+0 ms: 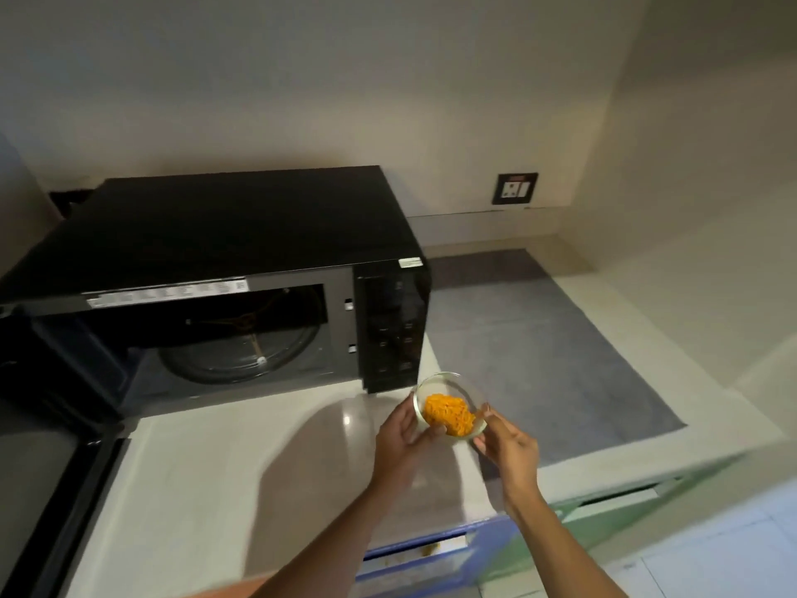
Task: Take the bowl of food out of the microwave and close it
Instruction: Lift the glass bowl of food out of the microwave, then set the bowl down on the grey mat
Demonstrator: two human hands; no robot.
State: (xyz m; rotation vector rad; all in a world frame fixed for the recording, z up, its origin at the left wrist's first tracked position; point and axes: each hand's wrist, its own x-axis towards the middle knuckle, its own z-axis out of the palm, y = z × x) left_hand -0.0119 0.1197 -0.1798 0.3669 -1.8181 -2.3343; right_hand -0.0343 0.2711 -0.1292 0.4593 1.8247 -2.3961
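Desk (241, 459): a pale, glossy top ran along the wall, with a grey mat (539, 351) lying on its right part.
Microwave (224, 235): the black oven stood at the back left of the desk, cavity open and bare down to the round glass turntable (241, 351).
Door (47, 459): it hung swung out at the lower left, dark and wide open.
Control panel (394, 325): a black strip of buttons sat on the oven's right front.
Wall socket (515, 189): it was fixed to the wall, right of the oven.
Left hand (401, 438): it cupped the bowl's near left side, fingers curled under the rim.
Right hand (506, 446): it gripped the bowl's right rim, thumb on the glass edge.
Bowl (453, 388): clear glass, held between both hands outside the oven, just in front of the control panel and tilted toward the camera.
Food (448, 414): an orange, stringy heap lay inside the bowl.
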